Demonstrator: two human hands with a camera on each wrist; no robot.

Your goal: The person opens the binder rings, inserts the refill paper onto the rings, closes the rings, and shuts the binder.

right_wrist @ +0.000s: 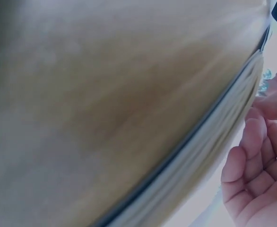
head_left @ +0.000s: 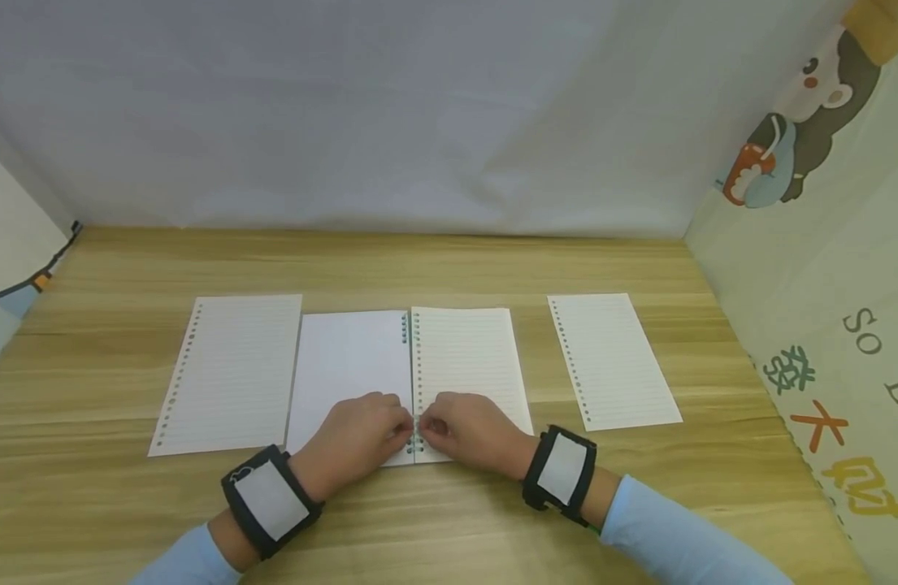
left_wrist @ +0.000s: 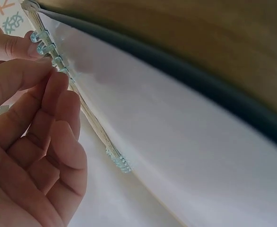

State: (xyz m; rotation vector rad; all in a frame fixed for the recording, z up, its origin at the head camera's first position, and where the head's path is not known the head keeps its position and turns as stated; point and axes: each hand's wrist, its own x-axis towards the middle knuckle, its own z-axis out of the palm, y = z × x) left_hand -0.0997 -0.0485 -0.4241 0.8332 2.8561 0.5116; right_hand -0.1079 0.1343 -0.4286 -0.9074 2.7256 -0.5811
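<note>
A loose-leaf notebook lies spread flat, with a plain white left page (head_left: 349,349) and a lined stack of pages (head_left: 466,349) on its right. Clear teal binder rings (left_wrist: 46,48) stand along the spine. Over the lower spine, my left hand (head_left: 361,435) pinches at these rings with thumb and forefinger, its other fingers curled beneath. Facing it from the other side, my right hand (head_left: 474,431) pinches at the same lower rings, fingers bent in. Another group of rings (left_wrist: 117,160) shows farther up the spine. The fingertips partly hide the lower rings.
One loose lined sheet (head_left: 225,370) with punched holes lies left of the notebook, its right side along the notebook's edge. A second punched sheet (head_left: 613,361) lies apart on the right. The wooden table (head_left: 449,528) meets a white backdrop (head_left: 346,122) behind.
</note>
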